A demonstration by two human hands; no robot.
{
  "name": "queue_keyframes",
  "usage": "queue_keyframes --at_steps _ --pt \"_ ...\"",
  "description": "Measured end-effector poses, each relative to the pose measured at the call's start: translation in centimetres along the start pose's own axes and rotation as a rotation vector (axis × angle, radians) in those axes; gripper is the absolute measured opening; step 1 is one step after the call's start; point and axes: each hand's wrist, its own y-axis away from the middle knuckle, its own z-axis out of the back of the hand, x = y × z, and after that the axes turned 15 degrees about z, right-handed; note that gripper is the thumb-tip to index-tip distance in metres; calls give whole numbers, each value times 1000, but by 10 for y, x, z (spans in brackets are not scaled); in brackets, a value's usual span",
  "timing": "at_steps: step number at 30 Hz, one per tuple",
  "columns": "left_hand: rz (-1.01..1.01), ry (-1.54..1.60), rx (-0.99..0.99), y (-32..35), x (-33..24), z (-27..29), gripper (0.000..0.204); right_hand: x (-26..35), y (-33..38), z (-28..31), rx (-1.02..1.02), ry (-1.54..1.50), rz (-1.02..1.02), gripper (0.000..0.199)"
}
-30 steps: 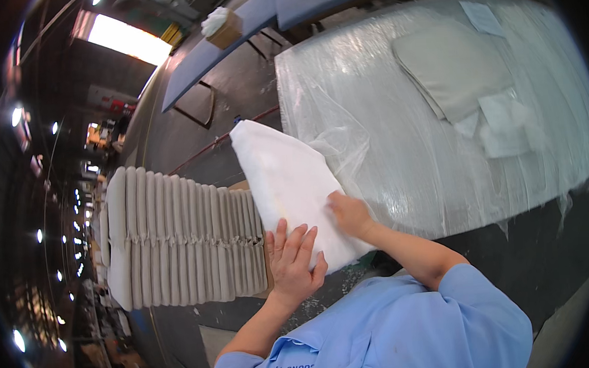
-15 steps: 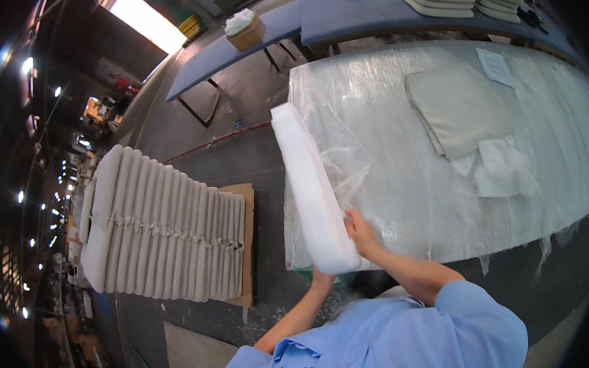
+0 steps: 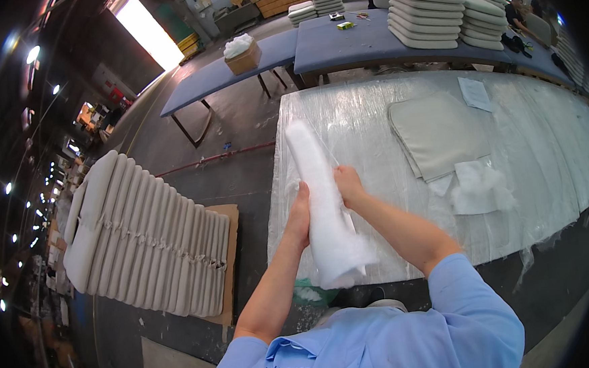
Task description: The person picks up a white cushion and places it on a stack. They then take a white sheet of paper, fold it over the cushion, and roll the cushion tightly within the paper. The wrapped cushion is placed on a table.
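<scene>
A cushion pad wrapped in fluffy white wadding (image 3: 326, 212) stands on its edge between my hands, at the left end of the plastic-covered table. My left hand (image 3: 300, 214) presses along its left side, fingers pointing away from me. On the right side, my right hand (image 3: 350, 186) is closed on the edge of the wadding. Loose wadding flares out at the near end. To the right lie grey-beige fabric covers (image 3: 436, 131), with a torn piece of white wadding (image 3: 478, 187) against their near edge.
Clear plastic film covers the table (image 3: 379, 246). On the floor at left, a row of beige cushions (image 3: 146, 237) rests on cardboard (image 3: 229, 269). Blue tables (image 3: 354, 49) behind carry cushion stacks (image 3: 426, 14) and a carton (image 3: 243, 57). A paper sheet (image 3: 474, 94) lies at the far side.
Both hands have moved farther from my body. My left hand has shifted from under the pad's near end to its left side. Wadding now hangs loose at the near end.
</scene>
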Motion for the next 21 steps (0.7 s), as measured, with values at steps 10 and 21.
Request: queue_keyframes --at_steps 10,21 --pt "-369 -485 -358 16 59 20 88 -48 73 25 55 -48 -22 27" --pt "-912 -1441 -548 30 32 -9 41 -22 294 142 414 33 -121 36"
